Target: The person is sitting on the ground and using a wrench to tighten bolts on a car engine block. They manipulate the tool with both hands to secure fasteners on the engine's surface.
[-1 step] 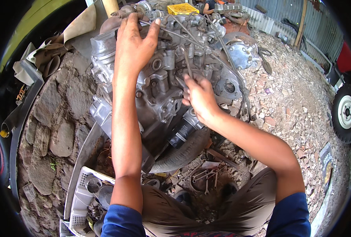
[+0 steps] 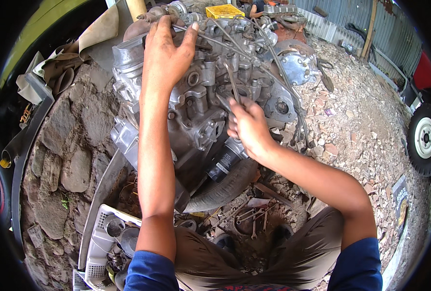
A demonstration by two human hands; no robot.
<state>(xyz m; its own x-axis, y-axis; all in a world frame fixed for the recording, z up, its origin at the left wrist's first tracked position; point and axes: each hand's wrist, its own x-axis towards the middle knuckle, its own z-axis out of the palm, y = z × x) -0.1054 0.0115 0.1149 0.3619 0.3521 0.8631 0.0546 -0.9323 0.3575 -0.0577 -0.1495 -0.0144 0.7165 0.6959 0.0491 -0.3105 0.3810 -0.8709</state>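
Observation:
A greasy metal engine block stands before me, its many ports and bolts facing me. My left hand lies over its upper left edge, thumb spread from the fingers; the fingertips are partly hidden against the parts there. My right hand is closed around a slim metal rod-like tool, which points up toward the engine's side; its exact kind does not show. A black cylindrical oil filter sits just below my right hand. Long thin rods or cables run across the engine's top.
Under the engine lies a tire. Several wrenches are on the ground between my feet. A light plastic crate with metal parts stands at lower left beside a stone wall. Rubble covers the right; a wheel stands there.
My right hand has shifted slightly down and to the right, with the tool in it. My left hand has stayed nearly in place on the engine.

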